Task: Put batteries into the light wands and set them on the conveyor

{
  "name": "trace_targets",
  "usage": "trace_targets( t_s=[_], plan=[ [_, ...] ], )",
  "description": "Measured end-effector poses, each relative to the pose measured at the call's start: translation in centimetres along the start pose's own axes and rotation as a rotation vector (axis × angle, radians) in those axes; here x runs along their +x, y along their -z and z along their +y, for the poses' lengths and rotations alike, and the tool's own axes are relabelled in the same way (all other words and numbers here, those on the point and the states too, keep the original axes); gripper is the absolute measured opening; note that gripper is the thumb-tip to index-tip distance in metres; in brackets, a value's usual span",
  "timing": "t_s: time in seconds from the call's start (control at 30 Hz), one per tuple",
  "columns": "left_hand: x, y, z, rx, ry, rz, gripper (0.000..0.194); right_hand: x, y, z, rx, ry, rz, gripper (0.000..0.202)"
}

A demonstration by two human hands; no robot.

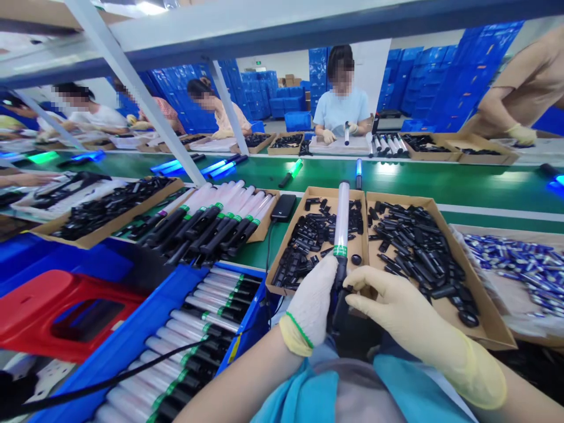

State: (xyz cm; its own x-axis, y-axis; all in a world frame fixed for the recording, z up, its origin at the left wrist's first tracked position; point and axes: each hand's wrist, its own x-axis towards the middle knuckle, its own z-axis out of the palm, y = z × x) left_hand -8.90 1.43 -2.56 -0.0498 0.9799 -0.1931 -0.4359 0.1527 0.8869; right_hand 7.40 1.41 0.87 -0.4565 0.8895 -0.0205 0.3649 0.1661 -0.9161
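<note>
Held stick [342, 217] smooth plast., L glove [312, 299] rough knit cloth, R glove [409, 320] smooth rubbery matl., belt [405, 182] glossy, trays [488, 314] matt cardbd., stool [33, 302] & crate [118, 338] shiny plast.

**Left hand [312, 298] closed, right hand [382, 292] curled just beside it**

Both of the person's 2 forearms angle inward from the lower edge of the view, bringing the hands together in front of the torso [352, 388]. The left forearm [247, 370] is bare up to the wrist; its hand wears a white knit glove over a yellow one, the fingers wrapped in a grip. The right hand's pale yellow glove reaches onto the right forearm [469, 364]. Its thumb and forefinger curve toward the left hand; whether those 2 tips pinch is unclear.
</note>
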Motion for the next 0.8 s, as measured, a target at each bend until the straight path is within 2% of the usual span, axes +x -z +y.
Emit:
trace_targets(
  t_s=[0.17,0.23,0.3,0.37,0.43,0.5,0.57,0.7,0.8],
  plan=[
    [0.0,-0.7,-0.9,0.039,-0.035,-0.035,0.024,-1.2,0.5,-0.1,-0.188,0.005,0.056,0.010],
    [0.2,-1.4,-0.8,-0.010,0.006,-0.021,0.022,-1.4,0.4,0.1,-0.285,0.072,0.161,0.015],
    [0.4,-2.6,-0.4,-0.117,0.134,-0.051,0.019,-1.4,0.4,0.5,-0.347,0.154,0.309,0.026],
    [0.4,-3.9,0.1,-0.221,0.255,-0.112,0.030,-1.3,0.5,1.1,-0.359,0.202,0.422,0.038],
    [0.1,-5.2,0.7,-0.248,0.259,-0.180,0.031,-1.4,0.9,1.5,-0.352,0.213,0.475,0.044],
    [-0.3,-6.0,1.2,-0.220,0.189,-0.237,0.021,-1.6,1.3,1.7,-0.363,0.237,0.510,0.043],
    [-0.4,-6.3,1.5,-0.191,0.145,-0.257,0.019,-2.0,1.5,1.7,-0.410,0.307,0.455,0.040],
    [0.9,-6.1,1.2,-0.206,0.159,-0.146,0.023,-1.7,1.5,1.7,-0.578,0.494,0.184,0.036],
    [2.7,-5.6,1.4,-0.132,0.110,-0.129,0.033,-0.3,2.0,2.4,-0.590,0.519,0.181,0.036]
  ],
)
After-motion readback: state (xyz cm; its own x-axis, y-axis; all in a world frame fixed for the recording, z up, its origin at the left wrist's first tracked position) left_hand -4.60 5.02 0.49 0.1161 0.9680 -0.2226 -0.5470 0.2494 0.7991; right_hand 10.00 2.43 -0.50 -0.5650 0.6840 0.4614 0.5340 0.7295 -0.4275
